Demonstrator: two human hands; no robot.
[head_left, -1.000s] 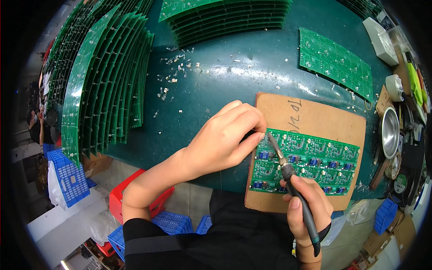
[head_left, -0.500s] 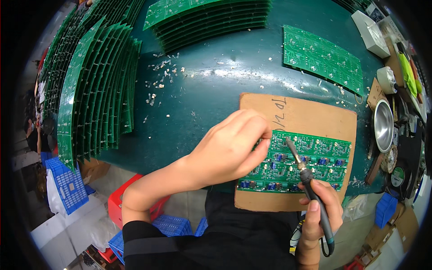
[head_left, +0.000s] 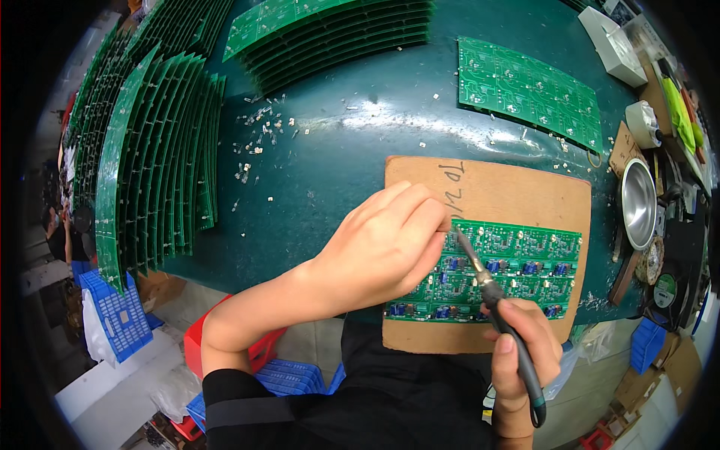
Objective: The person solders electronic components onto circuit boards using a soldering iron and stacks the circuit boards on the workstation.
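The right hand [head_left: 521, 352] is gripping a soldering iron [head_left: 495, 300], fingers closed round its handle, the tip touching the populated circuit board [head_left: 517, 270] lying on a cardboard sheet [head_left: 517, 199] on the green surface [head_left: 337, 150]. The left hand [head_left: 382, 247] is resting on the board's left end, fingers curled; whether they are pinching solder wire cannot be told. With those fingertips sitting just beside the hot tip, a slip is likely risking a burn or bridged joints.

I see glossy green circuit board [head_left: 501, 271] on matt brown cardboard sheet [head_left: 517, 196]. Soldering iron [head_left: 501, 319]: metal tip, dark rubbery grip. Tabletop [head_left: 337, 157] shiny teal. Steel bowl [head_left: 638, 202] polished.
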